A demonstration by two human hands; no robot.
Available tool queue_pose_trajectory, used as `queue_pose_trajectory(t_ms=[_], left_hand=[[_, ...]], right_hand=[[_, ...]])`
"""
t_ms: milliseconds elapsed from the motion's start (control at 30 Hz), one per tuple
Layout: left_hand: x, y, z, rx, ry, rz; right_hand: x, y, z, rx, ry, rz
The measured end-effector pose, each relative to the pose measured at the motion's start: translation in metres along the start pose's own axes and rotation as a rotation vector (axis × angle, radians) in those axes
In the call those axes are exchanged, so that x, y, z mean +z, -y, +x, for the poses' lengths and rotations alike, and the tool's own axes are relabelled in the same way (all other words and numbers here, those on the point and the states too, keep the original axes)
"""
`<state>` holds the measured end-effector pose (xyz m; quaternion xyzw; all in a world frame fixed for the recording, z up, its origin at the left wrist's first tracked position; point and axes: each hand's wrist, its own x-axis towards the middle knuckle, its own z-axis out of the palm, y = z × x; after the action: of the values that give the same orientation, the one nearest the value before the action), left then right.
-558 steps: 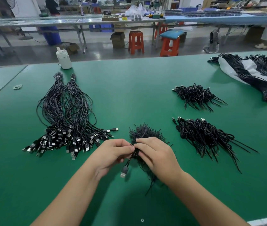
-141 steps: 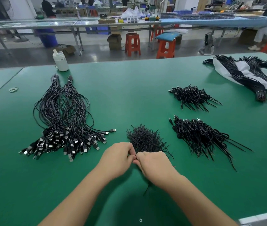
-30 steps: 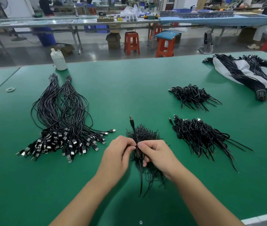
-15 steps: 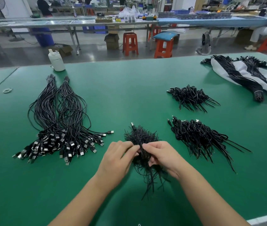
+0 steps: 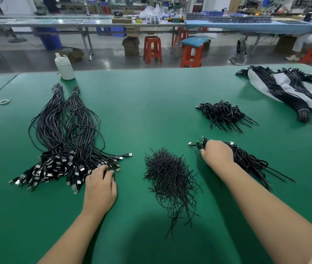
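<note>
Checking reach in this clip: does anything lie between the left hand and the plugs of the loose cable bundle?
Nothing visible does. The left hand touches the plugs at the near edge of the loose cable bundle; the heap of ties lies apart, to its right.

Beyond my green matted surface [image 5: 161, 92] I see a grey polished floor [image 5: 105, 60], orange plastic stools [image 5: 152, 49], brown cardboard boxes [image 5: 130, 46] and long metal-legged workbenches [image 5: 71, 22].

Tie heap [image 5: 167, 174] mid-table, open green mat [image 5: 151, 111] beyond
</note>
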<state>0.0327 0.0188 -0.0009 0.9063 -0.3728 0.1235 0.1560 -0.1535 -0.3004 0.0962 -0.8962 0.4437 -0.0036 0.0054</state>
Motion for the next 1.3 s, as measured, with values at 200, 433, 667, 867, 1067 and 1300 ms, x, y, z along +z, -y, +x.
queue_pose_trajectory(t_ms=[200,433,667,867,1067,1300], left_hand=[[0.001,0.002,-0.002,0.002,0.004,-0.017],[0.001,0.003,-0.002,0.054,0.017,-0.006],[-0.001,0.002,-0.003,0.07,0.008,-0.012],[0.0,0.001,-0.002,0.137,-0.017,0.043],[-0.003,-0.005,0.008,0.192,-0.08,0.045],[0.005,-0.026,0.073,0.069,0.26,0.168]], right_hand=[[0.031,0.005,0.001,-0.087,0.022,-0.239],[0.039,0.003,-0.006,-0.173,-0.038,-0.321],[0.072,0.018,-0.04,-0.137,-0.156,0.4],[0.092,0.008,-0.05,-0.032,-0.163,0.687],[0.099,0.005,-0.045,-0.013,-0.185,0.765],[0.102,0.006,-0.044,-0.029,-0.2,0.726]])
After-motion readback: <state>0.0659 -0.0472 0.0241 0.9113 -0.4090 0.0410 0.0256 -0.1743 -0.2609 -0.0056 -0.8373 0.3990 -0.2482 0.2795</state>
